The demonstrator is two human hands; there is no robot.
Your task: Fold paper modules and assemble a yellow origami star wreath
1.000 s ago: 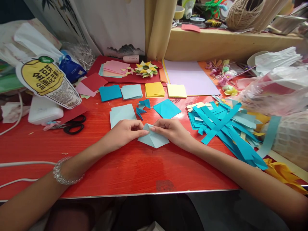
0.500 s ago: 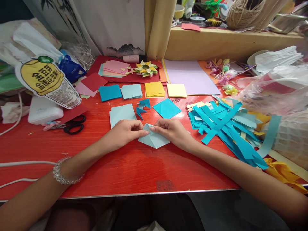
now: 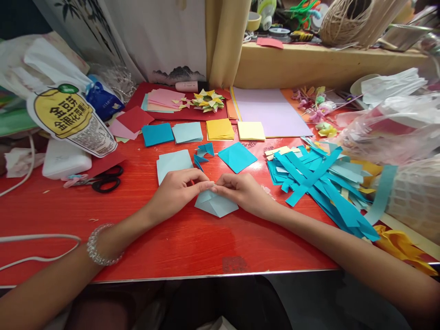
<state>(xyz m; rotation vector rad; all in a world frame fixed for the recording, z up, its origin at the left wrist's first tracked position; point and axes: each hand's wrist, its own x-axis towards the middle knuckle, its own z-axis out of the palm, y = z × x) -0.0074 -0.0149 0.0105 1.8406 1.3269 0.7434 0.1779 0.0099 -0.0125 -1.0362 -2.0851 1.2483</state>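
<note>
A light blue sheet of origami paper (image 3: 217,205), partly folded, lies on the red table with its lower corner pointing at me. At its upper edge, my left hand (image 3: 184,189) and my right hand (image 3: 240,191) pinch it, thumbs almost touching. The fingers cover its top corner. Behind my left hand is a stack of light blue paper (image 3: 173,162). Small folded blue pieces (image 3: 202,155) sit just beyond the hands, beside a bright blue paper square (image 3: 237,157).
Blue, yellow and cream paper stacks (image 3: 220,129) form a row farther back. Blue paper strips (image 3: 316,178) pile up at right. Black-handled scissors (image 3: 106,178) lie at left, near a white cable (image 3: 41,238). A folded paper ring (image 3: 208,100) sits at the back.
Both thumbs have come closer together over the paper's top corner, which the fingers now hide. The paper sits slightly lower in view and a little to the left.
</note>
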